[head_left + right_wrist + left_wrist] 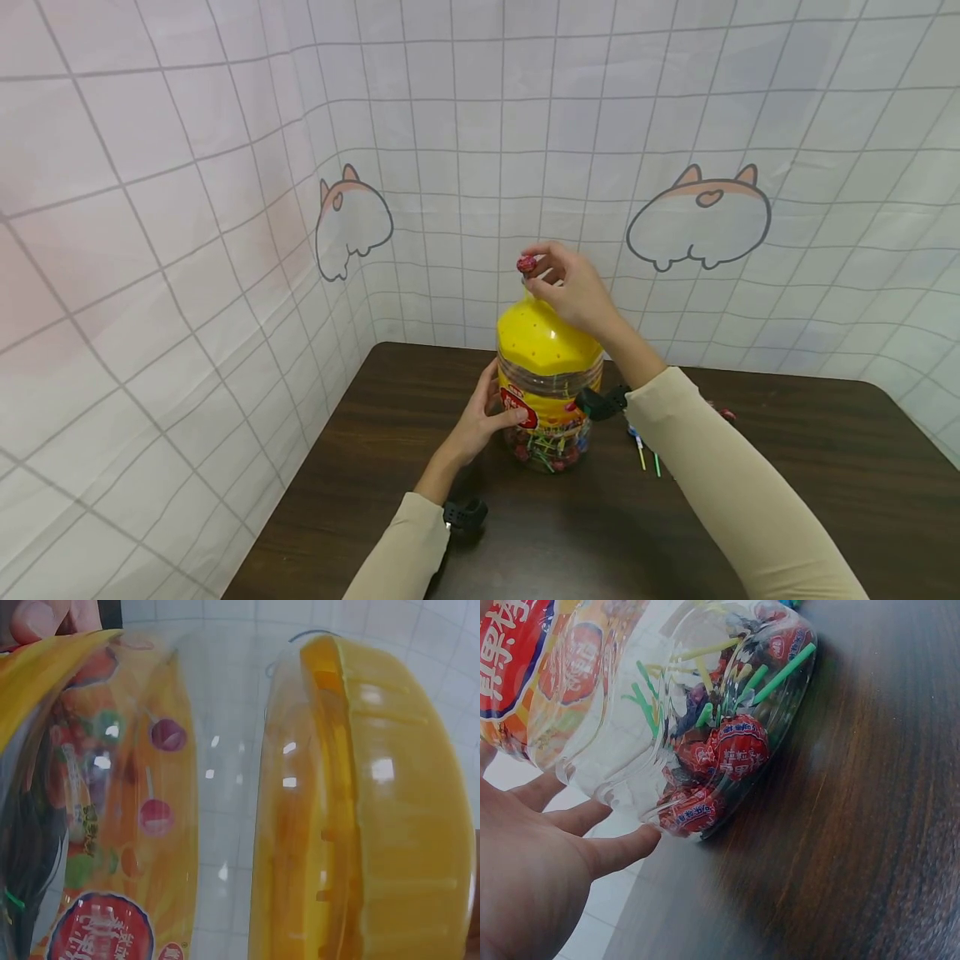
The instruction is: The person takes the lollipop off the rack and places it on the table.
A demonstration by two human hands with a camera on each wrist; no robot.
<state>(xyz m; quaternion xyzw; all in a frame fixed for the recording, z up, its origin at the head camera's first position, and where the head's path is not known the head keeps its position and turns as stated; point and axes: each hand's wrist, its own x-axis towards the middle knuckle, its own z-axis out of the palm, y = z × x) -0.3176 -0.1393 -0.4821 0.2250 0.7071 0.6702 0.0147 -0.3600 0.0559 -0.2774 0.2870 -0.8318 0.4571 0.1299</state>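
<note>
A clear plastic candy jar (pixel 558 408) with a yellow and red label stands upright on the table. My left hand (pixel 474 427) grips its left side, thumb across the label; in the left wrist view the fingers spread along the clear wall. Lollipops (pixel 742 746) in red wrappers, with green and yellow sticks, lie inside at the bottom. Dotted with small holes, a yellow lid (pixel 547 337) covers the top. Just above it my right hand (pixel 576 293) pinches a red-wrapped lollipop (pixel 527 264), candy end up. The fingers hide most of its stick.
More lollipops (pixel 639 448) lie on the dark wooden table (pixel 337 500) right of the jar, partly hidden by my right sleeve (pixel 720 467). A white grid-patterned cloth (pixel 465 183) hangs behind and to the left.
</note>
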